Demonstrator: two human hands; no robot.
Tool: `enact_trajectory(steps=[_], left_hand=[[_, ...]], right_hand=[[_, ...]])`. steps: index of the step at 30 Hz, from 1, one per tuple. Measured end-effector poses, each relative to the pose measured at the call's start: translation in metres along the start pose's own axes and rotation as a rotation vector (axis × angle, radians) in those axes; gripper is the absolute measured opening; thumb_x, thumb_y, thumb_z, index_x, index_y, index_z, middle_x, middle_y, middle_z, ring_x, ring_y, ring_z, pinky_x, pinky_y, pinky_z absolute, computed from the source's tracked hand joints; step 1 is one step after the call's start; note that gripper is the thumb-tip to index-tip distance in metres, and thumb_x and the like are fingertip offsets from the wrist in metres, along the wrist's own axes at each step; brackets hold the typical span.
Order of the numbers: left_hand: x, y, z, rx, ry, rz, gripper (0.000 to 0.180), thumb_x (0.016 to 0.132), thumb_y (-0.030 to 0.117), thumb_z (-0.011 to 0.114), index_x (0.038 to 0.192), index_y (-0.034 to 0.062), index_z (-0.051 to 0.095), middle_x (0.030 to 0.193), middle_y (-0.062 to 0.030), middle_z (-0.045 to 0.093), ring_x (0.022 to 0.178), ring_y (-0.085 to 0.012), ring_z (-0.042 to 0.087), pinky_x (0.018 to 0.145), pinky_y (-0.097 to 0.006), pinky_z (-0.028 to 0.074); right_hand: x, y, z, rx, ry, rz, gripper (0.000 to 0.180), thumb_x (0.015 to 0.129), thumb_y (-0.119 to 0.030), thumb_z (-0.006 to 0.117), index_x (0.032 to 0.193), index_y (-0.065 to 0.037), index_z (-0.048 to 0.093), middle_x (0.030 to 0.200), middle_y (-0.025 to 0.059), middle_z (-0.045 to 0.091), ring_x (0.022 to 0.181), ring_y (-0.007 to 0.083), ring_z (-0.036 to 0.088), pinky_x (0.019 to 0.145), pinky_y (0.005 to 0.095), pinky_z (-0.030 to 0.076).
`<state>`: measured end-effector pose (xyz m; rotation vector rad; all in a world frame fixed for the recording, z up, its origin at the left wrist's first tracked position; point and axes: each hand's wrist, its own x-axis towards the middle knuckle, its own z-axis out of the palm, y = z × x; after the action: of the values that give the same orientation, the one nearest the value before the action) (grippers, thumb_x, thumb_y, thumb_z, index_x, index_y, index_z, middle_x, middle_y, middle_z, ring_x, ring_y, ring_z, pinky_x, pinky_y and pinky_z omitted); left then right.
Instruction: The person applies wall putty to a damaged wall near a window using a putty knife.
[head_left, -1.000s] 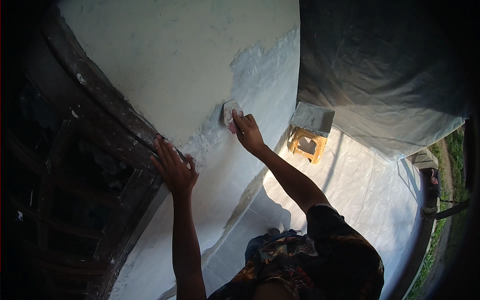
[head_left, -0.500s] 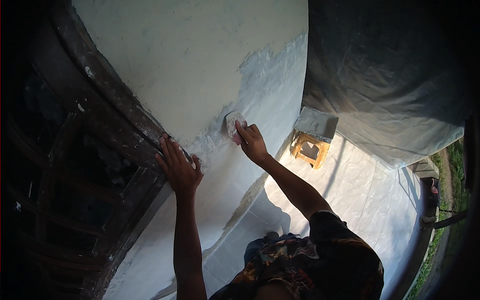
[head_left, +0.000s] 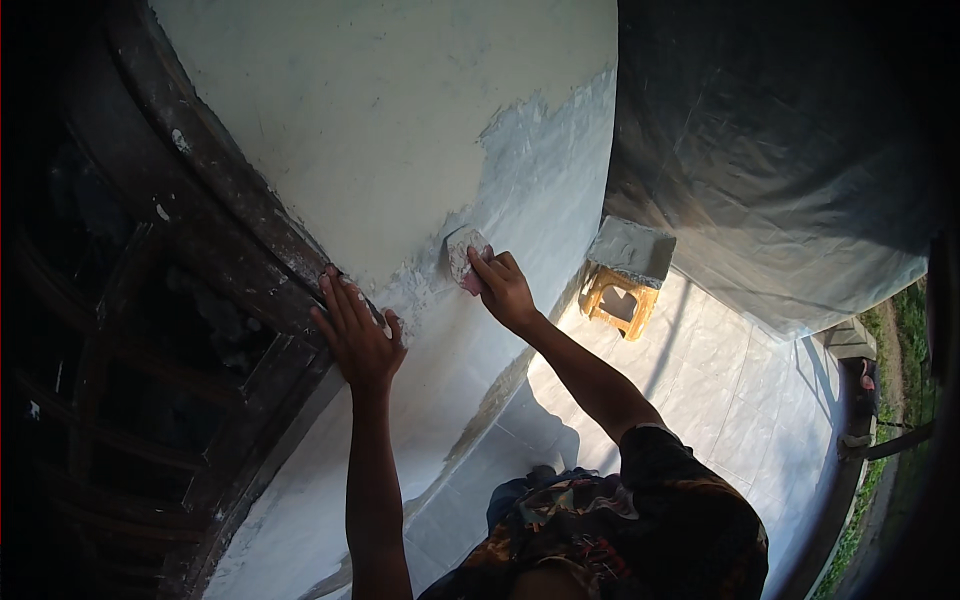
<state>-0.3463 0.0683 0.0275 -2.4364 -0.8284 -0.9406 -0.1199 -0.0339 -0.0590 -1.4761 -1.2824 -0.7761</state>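
My right hand (head_left: 508, 290) grips a putty-smeared scraper (head_left: 463, 252), its whitish blade with a pinkish lower part held against the wall (head_left: 400, 130). Around the blade runs a ragged border between the beige surface and a paler grey-white coat of putty (head_left: 545, 150). My left hand (head_left: 362, 338) rests flat where the wall meets a dark wooden frame (head_left: 215, 170), fingers stretched out and spotted with white. Rough putty smears lie on the wall between my two hands.
A grey, putty-coated tray (head_left: 632, 250) sits on a yellow plastic stool (head_left: 622, 302) at right. Dark plastic sheeting (head_left: 770, 170) hangs beyond the wall's edge. Sunlit pale tiles (head_left: 720, 380) cover the floor. Dark lattice panes (head_left: 130, 390) fill the left side.
My right hand has shifted the scraper very slightly left along the wall, and more of the blade's face shows. My left hand stays in place.
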Motion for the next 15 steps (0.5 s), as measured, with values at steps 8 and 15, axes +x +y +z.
enact_trajectory(steps=[8, 15], left_hand=[[0.0, 0.001, -0.002, 0.001, 0.018, -0.003, 0.072, 0.099, 0.044, 0.027, 0.143, -0.0115, 0.036, 0.16, -0.0248, 0.021, 0.152, -0.0339, 0.015, 0.118, -0.06, 0.012], [-0.001, 0.003, 0.002, 0.012, 0.015, 0.011, 0.072, 0.098, 0.043, 0.029, 0.143, -0.0132, 0.035, 0.16, -0.0262, 0.021, 0.151, -0.0352, 0.015, 0.118, -0.06, 0.013]], right_hand=[[0.092, 0.02, -0.007, -0.061, 0.117, -0.005, 0.069, 0.075, 0.01, 0.068, 0.141, -0.002, 0.051, 0.08, 0.0066, 0.059, 0.08, 0.026, 0.051, 0.075, 0.0359, 0.048], [-0.001, 0.015, -0.007, 0.004, 0.052, 0.071, 0.066, 0.076, 0.006, 0.071, 0.139, -0.003, 0.053, 0.078, 0.0075, 0.059, 0.076, 0.0268, 0.053, 0.077, 0.0369, 0.049]])
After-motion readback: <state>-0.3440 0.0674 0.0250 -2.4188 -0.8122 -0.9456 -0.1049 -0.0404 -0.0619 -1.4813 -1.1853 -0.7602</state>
